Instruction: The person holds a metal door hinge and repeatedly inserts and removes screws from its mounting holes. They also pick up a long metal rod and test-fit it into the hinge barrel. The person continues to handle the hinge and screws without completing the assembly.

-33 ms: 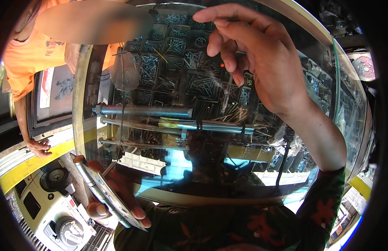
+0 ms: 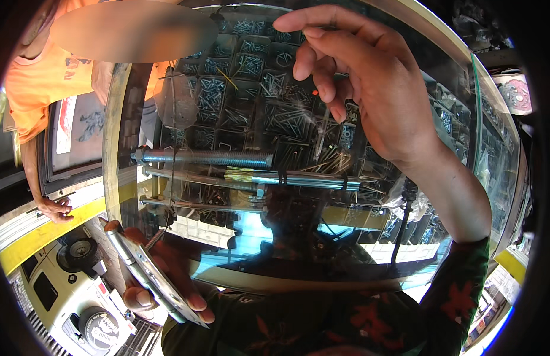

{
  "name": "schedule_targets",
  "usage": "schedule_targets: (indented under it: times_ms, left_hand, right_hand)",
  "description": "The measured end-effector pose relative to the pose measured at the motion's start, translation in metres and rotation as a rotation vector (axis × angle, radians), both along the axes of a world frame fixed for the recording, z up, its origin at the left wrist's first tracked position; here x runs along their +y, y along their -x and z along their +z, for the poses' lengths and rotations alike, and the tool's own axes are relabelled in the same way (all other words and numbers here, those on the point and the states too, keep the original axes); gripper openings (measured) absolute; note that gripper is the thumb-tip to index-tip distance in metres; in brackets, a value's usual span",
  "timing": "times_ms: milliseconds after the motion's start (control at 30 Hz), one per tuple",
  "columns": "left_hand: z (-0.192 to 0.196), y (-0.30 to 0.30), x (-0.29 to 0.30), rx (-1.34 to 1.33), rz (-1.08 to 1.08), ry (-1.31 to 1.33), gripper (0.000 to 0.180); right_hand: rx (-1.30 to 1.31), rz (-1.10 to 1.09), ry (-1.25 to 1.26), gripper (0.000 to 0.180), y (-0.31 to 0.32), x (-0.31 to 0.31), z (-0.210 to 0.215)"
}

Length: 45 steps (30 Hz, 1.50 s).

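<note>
At the lower left, my left hand (image 2: 177,267) is closed around a silver metal hinge (image 2: 134,261) with a rounded barrel. A screw (image 2: 155,239) sticks out beside the hinge's plate, by my fingers. My right hand (image 2: 370,77) is raised over the glass-topped display case (image 2: 322,279) at the upper right. Its fingers are bent and apart, and nothing shows in them. Just below those fingertips is a thin clear stick (image 2: 320,139); whether it lies on or under the glass I cannot tell.
Under the glass, compartments hold many screws (image 2: 211,95) and nails (image 2: 331,161). A thick threaded bolt (image 2: 210,157) and a bundle of metal rods (image 2: 316,180) lie across the middle. A person in an orange shirt (image 2: 43,89) stands at the far left. A pale vehicle (image 2: 61,296) is at lower left.
</note>
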<state>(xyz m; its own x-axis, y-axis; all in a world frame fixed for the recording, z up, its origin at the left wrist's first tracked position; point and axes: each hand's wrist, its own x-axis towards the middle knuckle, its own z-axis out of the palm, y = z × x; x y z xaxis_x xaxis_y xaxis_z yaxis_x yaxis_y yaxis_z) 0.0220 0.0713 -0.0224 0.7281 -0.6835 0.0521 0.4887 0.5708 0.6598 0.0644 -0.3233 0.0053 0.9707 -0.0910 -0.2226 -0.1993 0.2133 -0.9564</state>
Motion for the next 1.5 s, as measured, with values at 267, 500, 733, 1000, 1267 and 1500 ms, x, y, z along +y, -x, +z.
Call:
schedule_targets:
  times_ms: [267, 500, 733, 1000, 1267, 1500]
  left_hand:
    - [-0.009, -0.04, 0.007, -0.009, -0.458, 0.134, 0.087]
    - [-0.008, -0.008, 0.015, 0.144, -0.137, 0.127, 0.081]
    - [-0.001, -0.003, 0.003, 0.142, -0.108, 0.055, 0.07]
    - [0.003, 0.0, 0.009, 0.188, -0.115, 0.039, 0.075]
    - [0.007, -0.001, 0.008, 0.218, -0.127, 0.026, 0.081]
    - [0.009, 0.0, 0.011, 0.272, -0.141, 0.012, 0.086]
  right_hand:
    - [-0.01, 0.089, 0.125, 0.025, -0.003, -0.01, -0.003]
    - [-0.496, 0.648, 1.15, 0.03, -0.006, -0.032, 0.042]
    - [-0.218, 0.747, 1.374, 0.031, -0.004, -0.011, 0.074]
    - [-0.37, 0.58, 1.407, 0.027, 0.018, -0.017, 0.055]
    - [-0.283, 0.683, 1.488, 0.027, 0.017, -0.022, 0.052]
    - [-0.299, 0.671, 1.503, 0.026, 0.019, -0.021, 0.054]
